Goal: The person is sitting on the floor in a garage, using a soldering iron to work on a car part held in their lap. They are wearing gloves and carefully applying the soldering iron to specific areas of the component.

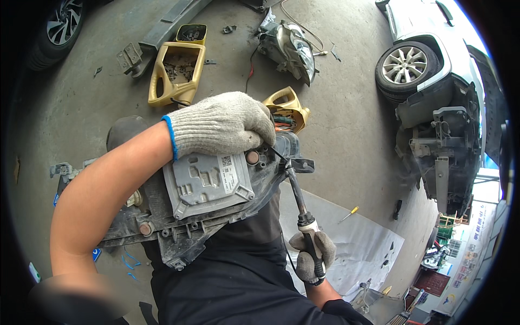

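The housing [200, 222] lies beneath the left grip [227, 125].

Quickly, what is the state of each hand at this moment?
Left hand: closed, apparently pinching a thin black stick.
Right hand: closed, holding a hand tool by its handle.

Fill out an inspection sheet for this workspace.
Surface: grey floor, partly covered by a pale sheet.
Job's things: grimy plastic housing with metal module, over the lap; metal-barrelled tool, tip at the housing's edge.
Clutter: cut-open yellow jug, loose headlamp, yellow-handled screwdriver.
Hands: gloved left hand pinching a thin black strip; gloved right hand gripping the tool.
Cables: dark cord beside the right hand.
Surroundings: white car, front end stripped.
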A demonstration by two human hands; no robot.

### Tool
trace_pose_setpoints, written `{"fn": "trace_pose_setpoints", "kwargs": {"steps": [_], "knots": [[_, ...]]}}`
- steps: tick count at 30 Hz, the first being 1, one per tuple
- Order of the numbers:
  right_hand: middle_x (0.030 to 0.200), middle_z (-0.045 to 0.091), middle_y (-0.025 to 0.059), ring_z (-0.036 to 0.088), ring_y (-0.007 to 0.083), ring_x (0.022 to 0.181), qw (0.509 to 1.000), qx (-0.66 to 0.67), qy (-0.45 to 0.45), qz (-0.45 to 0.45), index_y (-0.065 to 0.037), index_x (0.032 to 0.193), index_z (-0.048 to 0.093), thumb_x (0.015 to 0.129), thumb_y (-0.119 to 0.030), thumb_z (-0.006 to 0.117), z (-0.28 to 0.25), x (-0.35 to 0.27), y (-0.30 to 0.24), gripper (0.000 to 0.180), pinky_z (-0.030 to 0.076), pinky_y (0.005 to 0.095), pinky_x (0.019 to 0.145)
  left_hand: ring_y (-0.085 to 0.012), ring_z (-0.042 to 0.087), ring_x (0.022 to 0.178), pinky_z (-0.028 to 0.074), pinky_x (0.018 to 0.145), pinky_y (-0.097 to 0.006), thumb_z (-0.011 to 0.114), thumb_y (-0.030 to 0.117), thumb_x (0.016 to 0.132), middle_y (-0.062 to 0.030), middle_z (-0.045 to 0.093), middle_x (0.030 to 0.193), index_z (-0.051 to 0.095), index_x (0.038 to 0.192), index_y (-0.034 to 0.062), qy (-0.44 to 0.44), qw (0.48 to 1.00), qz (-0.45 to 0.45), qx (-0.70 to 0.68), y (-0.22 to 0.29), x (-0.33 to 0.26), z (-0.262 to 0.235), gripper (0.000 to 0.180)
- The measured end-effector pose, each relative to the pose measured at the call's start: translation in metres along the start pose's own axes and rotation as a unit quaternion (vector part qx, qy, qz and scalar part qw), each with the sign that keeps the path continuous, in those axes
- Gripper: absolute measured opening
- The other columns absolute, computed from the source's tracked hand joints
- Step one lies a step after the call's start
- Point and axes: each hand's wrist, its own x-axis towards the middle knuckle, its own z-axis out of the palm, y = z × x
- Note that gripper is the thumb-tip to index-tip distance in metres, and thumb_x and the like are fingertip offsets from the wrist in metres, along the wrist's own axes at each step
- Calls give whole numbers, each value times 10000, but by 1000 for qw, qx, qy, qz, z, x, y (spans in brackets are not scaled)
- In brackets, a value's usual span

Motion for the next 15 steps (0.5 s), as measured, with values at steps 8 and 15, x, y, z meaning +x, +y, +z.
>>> {"fn": "trace_pose_setpoints", "kwargs": {"steps": [8, 15], "knots": [[1201, 704, 234, 748, 272, 955, 999, -15, -45, -11, -46, 1542, 421, 1007, -232, 756, -7, -1, 2, 658, 620, 413, 830, -307, 724, 975, 564, 894, -405, 671, 63, 874, -112, 739, 1027, 815, 1087, 47, 10, 1000, 15, 1, -1, -1, 1, 258], [1220, 701, 238, 750, 274, 962, 999, -11, -41, -8, -43, 1545, 414, 1007, -211, 753, -7, -4, 4, 658, 623, 418, 832, -306, 722, 970, 563, 892, -408, 672, 65, 875, -112, 733, 1020, 814, 1083, 51, 12, 1000, 22, 2, -1, -1, 1, 252]]}}
